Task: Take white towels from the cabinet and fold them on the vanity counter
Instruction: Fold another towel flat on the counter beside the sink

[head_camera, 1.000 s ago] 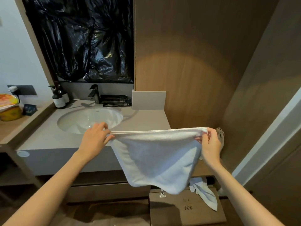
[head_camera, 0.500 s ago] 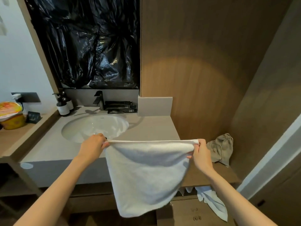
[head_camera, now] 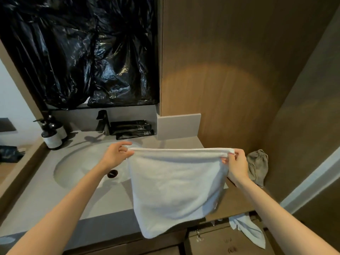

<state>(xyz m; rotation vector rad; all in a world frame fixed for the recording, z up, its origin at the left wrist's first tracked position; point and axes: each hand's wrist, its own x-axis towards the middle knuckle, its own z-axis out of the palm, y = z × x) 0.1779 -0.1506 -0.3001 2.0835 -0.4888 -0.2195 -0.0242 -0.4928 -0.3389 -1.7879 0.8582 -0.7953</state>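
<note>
A white towel (head_camera: 174, 184) hangs doubled over in front of me, its top edge stretched level above the right part of the grey vanity counter (head_camera: 114, 197). My left hand (head_camera: 116, 155) pinches the towel's top left corner over the sink basin. My right hand (head_camera: 236, 164) pinches the top right corner near the counter's right end. The towel's lower edge dangles past the counter's front edge. Another white towel (head_camera: 248, 230) hangs out of the cabinet below, at the lower right.
A round sink (head_camera: 82, 162) with a black tap (head_camera: 103, 122) fills the counter's left half. Two pump bottles (head_camera: 52, 133) stand at its back left, black tubes (head_camera: 132, 128) behind. A grey cloth pouch (head_camera: 257, 166) lies on the wooden shelf to the right. Black plastic covers the mirror.
Both hands have carried the stretched towel forward and up over the counter. The view has shifted closer to the vanity.
</note>
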